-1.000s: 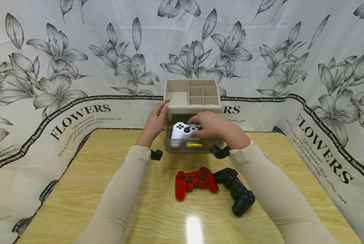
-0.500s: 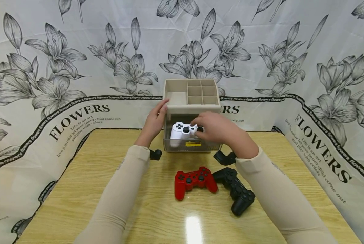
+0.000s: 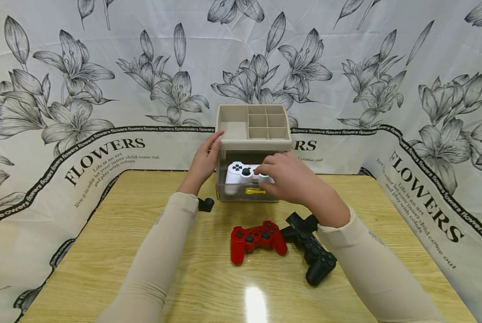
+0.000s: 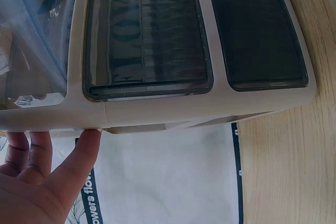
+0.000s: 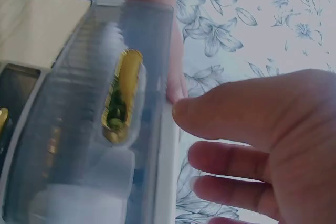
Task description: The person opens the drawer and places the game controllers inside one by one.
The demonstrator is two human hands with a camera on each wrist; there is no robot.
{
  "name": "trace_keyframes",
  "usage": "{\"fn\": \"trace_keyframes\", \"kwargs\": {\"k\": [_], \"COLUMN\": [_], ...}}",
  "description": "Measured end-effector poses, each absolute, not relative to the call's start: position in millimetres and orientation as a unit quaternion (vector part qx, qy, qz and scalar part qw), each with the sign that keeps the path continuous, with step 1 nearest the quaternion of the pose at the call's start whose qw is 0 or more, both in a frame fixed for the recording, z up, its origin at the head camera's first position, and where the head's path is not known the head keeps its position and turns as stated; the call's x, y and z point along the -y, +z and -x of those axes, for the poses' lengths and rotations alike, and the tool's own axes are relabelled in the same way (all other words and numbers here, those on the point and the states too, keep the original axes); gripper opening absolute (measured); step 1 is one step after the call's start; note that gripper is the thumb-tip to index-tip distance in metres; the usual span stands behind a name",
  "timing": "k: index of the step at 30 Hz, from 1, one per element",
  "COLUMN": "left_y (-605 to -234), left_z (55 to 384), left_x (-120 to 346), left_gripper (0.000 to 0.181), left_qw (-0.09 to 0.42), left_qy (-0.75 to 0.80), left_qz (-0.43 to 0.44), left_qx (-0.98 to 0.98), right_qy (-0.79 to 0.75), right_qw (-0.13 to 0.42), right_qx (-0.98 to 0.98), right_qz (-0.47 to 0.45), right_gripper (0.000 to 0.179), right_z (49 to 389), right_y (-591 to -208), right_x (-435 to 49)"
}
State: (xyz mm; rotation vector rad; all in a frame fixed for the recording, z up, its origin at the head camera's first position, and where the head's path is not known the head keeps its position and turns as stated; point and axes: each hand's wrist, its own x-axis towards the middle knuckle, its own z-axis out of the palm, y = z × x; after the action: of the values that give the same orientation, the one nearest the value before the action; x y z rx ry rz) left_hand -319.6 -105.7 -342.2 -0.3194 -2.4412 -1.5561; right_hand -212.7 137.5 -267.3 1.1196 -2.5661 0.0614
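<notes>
A white game controller (image 3: 234,174) lies face up in the pulled-out clear drawer (image 3: 229,194) of a beige desktop organizer (image 3: 257,144). My left hand (image 3: 202,166) rests its fingertips on the organizer's left side; in the left wrist view, straight fingers (image 4: 79,158) touch the beige frame. Over the drawer's right front is my right hand (image 3: 291,177), partly covering the controller's right half. In the right wrist view its thumb (image 5: 205,114) comes right at the top edge of the drawer front, beside the gold handle (image 5: 125,90), with nothing held between thumb and fingers.
On the wooden table (image 3: 144,251) in front of the organizer lie a red game controller (image 3: 257,237) and a black game controller (image 3: 315,255), ends close together. The organizer's top has several compartments (image 3: 258,120). Flower-printed cloth (image 3: 176,67) surrounds the table.
My right hand has let go of the white controller and drawn back toward the right and front, uncovering more of it. The left hand stays in place; the controller remains in the drawer.
</notes>
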Motion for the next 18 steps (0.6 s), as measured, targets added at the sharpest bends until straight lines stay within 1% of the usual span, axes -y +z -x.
{"fn": "trace_keyframes", "kwargs": {"k": [4, 10, 18], "left_y": [-342, -341, -342], "left_z": [319, 319, 320], "left_x": [106, 106, 106], "left_gripper": [0.047, 0.044, 0.044], "left_qw": [0.113, 0.109, 0.113], "left_qy": [-0.531, -0.531, -0.529], "left_qz": [0.11, 0.105, 0.108], "left_qx": [0.832, 0.834, 0.834], "right_qy": [0.023, 0.021, 0.021], "right_qw": [0.211, 0.278, 0.323], "right_qx": [0.887, 0.856, 0.842], "right_qz": [-0.411, -0.435, -0.432], "right_gripper": [0.019, 0.015, 0.015], "right_z": [207, 200, 193], "right_y": [-273, -285, -301], "right_x": [-137, -136, -130]}}
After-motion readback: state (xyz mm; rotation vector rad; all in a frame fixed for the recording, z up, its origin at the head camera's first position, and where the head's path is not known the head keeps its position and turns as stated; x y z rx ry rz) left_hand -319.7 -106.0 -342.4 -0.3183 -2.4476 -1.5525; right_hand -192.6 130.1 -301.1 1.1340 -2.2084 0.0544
